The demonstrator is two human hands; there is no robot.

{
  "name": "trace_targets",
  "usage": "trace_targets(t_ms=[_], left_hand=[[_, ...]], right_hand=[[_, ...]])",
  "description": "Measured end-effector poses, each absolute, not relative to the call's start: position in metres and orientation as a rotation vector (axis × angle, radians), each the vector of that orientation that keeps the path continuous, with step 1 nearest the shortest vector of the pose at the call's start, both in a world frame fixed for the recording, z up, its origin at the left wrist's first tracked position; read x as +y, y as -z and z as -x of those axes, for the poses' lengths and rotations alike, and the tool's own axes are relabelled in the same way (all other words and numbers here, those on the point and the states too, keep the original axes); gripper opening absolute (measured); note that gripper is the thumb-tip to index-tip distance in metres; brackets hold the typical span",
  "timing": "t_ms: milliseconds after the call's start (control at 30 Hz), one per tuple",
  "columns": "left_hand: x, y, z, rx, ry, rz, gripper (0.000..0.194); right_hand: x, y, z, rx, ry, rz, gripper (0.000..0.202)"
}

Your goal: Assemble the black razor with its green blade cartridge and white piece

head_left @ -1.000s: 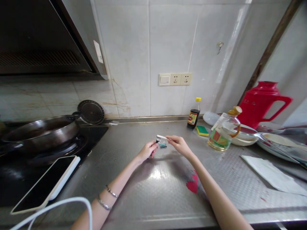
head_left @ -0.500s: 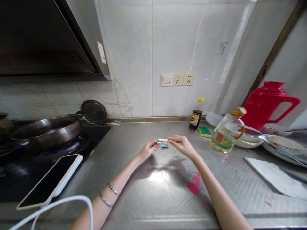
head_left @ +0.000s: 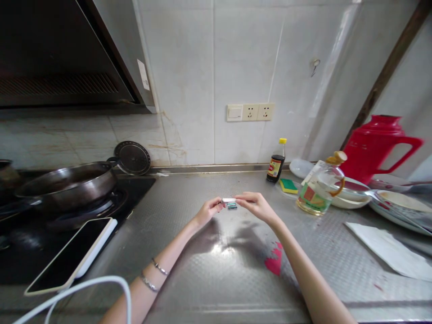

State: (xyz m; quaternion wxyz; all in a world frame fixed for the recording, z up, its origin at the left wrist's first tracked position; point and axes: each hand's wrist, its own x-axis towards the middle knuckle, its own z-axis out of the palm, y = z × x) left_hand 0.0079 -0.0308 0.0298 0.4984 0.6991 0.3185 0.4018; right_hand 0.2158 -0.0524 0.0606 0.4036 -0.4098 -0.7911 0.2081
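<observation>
Over the middle of the steel counter (head_left: 202, 288), a small white oblong object (head_left: 228, 200) spans the gap between my two hands; its exact kind is too small to make out. My left hand (head_left: 209, 211) pinches its left end, fingers closed. At the other end, the fingers of my right hand (head_left: 254, 204) close on it from the right and above. Small green cylinders that look like batteries (head_left: 232, 206) lie just beneath and in front of it. My fingers hide both ends of the white object.
To the left, a phone (head_left: 70, 256) with a white cable lies beside a pan (head_left: 70, 184) on the stove. A soy sauce bottle (head_left: 276, 162), sponge (head_left: 288, 186), oil jug (head_left: 316, 191), bowls, red thermos (head_left: 374, 146) and white paper (head_left: 388, 249) stand or lie rightward.
The white piece, earlier raised slightly above a silvery part at my left fingers, has come down over it. Both hands stay nearly in place; the green cylinders have not moved.
</observation>
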Motion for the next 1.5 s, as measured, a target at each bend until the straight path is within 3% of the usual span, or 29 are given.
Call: trace_targets(t_ms=[733, 1167, 1500], left_hand=[[-0.030, -0.026, -0.008, 0.702, -0.998, -1.711, 0.022], [-0.037, -0.022, -0.022, 0.718, -0.937, -1.262, 0.030], [-0.041, -0.020, -0.026, 0.727, -0.919, -1.204, 0.030]], right_hand=[[-0.050, -0.060, -0.220, -1.957, -0.708, 1.015, 0.036], [-0.037, -0.044, -0.220, -1.777, -0.303, 1.111, 0.036], [-0.041, -0.041, -0.209, -1.944, -0.164, 1.047, 0.032]])
